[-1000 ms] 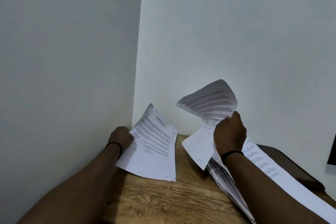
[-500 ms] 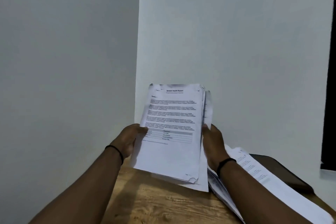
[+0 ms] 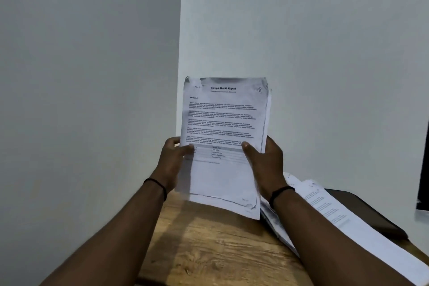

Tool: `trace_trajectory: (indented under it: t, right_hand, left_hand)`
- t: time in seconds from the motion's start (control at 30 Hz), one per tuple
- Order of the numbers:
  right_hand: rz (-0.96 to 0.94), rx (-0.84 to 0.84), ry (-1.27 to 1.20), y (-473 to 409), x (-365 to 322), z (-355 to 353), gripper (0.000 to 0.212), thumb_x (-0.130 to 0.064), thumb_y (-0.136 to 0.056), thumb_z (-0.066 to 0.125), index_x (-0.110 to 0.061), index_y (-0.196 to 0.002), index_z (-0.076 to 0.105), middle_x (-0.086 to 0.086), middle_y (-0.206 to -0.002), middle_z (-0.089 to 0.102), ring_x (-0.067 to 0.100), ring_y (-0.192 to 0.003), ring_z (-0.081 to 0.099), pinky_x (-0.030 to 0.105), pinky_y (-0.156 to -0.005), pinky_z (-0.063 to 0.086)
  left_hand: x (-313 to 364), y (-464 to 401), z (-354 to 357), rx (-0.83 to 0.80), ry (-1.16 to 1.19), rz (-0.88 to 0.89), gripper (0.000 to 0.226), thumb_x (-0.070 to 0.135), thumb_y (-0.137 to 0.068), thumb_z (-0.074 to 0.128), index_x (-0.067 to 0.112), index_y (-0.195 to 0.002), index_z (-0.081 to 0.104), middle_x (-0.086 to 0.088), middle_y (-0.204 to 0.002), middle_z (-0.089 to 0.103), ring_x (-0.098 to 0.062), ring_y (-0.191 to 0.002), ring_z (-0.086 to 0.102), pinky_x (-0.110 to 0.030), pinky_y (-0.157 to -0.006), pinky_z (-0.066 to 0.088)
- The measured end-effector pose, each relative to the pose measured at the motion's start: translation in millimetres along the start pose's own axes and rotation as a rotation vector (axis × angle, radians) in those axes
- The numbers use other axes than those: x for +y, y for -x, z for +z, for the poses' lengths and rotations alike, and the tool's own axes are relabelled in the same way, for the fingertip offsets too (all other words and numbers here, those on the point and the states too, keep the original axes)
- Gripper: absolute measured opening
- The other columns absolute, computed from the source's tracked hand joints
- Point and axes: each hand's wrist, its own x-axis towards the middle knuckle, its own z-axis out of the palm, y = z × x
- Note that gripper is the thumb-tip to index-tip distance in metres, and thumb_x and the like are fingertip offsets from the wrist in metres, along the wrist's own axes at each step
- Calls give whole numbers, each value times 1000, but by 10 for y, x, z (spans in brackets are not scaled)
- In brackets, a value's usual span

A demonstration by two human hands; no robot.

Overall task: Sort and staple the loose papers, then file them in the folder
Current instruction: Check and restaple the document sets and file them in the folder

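Held upright w/ both hands above wooden surface [image 3: 220,246], prob. to square edges & read header before stapling. Left hand [image 3: 173,165] pinching left edge of paper set [image 3: 222,137], thumb on front; right hand [image 3: 264,165] gripping right edge likewise. Remaining loose stack [image 3: 336,218] lying flat at right, partly over dark folder [image 3: 362,211], prob. kept near for filing. No stapler visible.

The left hand [image 3: 173,160] and right hand [image 3: 267,165] are gripping a sheaf of printed papers [image 3: 222,127] upright above the wooden tabletop [image 3: 209,244]; more papers [image 3: 329,216] are lying right.
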Motion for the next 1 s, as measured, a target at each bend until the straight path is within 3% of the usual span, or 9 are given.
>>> trace_trajectory:
  t: [0.13, 0.27, 0.37, 0.47, 0.6, 0.67, 0.8, 0.87, 1.0]
  right_hand:
    - [35, -40, -71, 188, 240, 67, 36, -21, -88, 77, -18, -122, 66, -4, -115, 73, 16, -110, 68, 41, -97, 54]
    - [191, -151, -2, 664, 777, 30, 38, -30, -81, 82, -28, -116, 65, -13, -110, 73, 11, -108, 68, 30, -90, 57]
    - [285, -205, 52, 805, 1045, 50, 51, -48, -76, 82, -31, -121, 65, -10, -116, 72, 15, -109, 68, 47, -96, 54]
    - [293, -167, 184, 690, 1176, 178, 50, -60, -73, 77, -39, -116, 64, -16, -111, 72, 11, -104, 69, 47, -92, 55]
    - [379, -95, 287, 502, 1268, 403, 46, -65, -63, 71, -45, -101, 54, -21, -98, 72, 9, -92, 70, 45, -85, 57]
    - [445, -82, 278, 442, 1365, 490, 49, -57, -61, 71, -40, -102, 50, -17, -96, 72, 10, -89, 70, 45, -84, 58]
    - [484, -164, 576, 456, 1469, 614, 41, -31, -86, 67, -12, -114, 45, -1, -103, 66, 22, -94, 66, 32, -78, 52]
    - [430, -223, 804, 475, 1509, 621, 38, -29, -94, 61, -8, -120, 45, 8, -111, 61, 28, -106, 61, 28, -74, 41]
    - [200, -271, 1044, 507, 1467, 680, 33, -33, -97, 51, -14, -124, 52, 6, -121, 57, 26, -117, 51, 35, -85, 47]
  left_hand:
    - [-68, 112, -159, -102, -2, 11, 27, 28, -95, 64, 10, -115, 68, -4, -108, 75, -20, -97, 71, -26, -73, 56]
    - [-559, 320, -317, -119, -50, -55, 31, 30, -87, 72, 13, -112, 71, 1, -104, 76, -15, -96, 73, -18, -71, 56]
    - [-827, 335, -376, -116, -78, -132, 27, 31, -83, 75, 18, -106, 72, 3, -101, 77, -17, -94, 73, -23, -73, 58]
    - [-933, 220, -405, -85, -91, -150, 29, 26, -84, 77, 12, -109, 72, -3, -103, 77, -23, -94, 74, -33, -81, 59]
    - [-962, -10, -459, 2, -154, -131, 19, 19, -86, 77, 10, -100, 71, 0, -90, 75, -17, -80, 73, -20, -62, 56]
    - [-1024, -130, -499, 57, -288, -154, 13, 18, -87, 76, 10, -92, 67, 0, -86, 71, -15, -73, 68, -20, -55, 52]
    - [-1303, -333, -632, 67, -699, -255, 18, 19, -87, 72, 13, -78, 57, -6, -88, 65, -23, -80, 60, -29, -67, 44]
    - [-1405, -376, -675, 24, -919, -313, 24, 28, -84, 73, 11, -87, 56, -10, -98, 64, -29, -90, 60, -31, -71, 44]
    - [-1410, -379, -604, 68, -1332, -259, 53, 46, -82, 71, 12, -119, 56, -15, -123, 56, -36, -115, 53, -38, -90, 44]
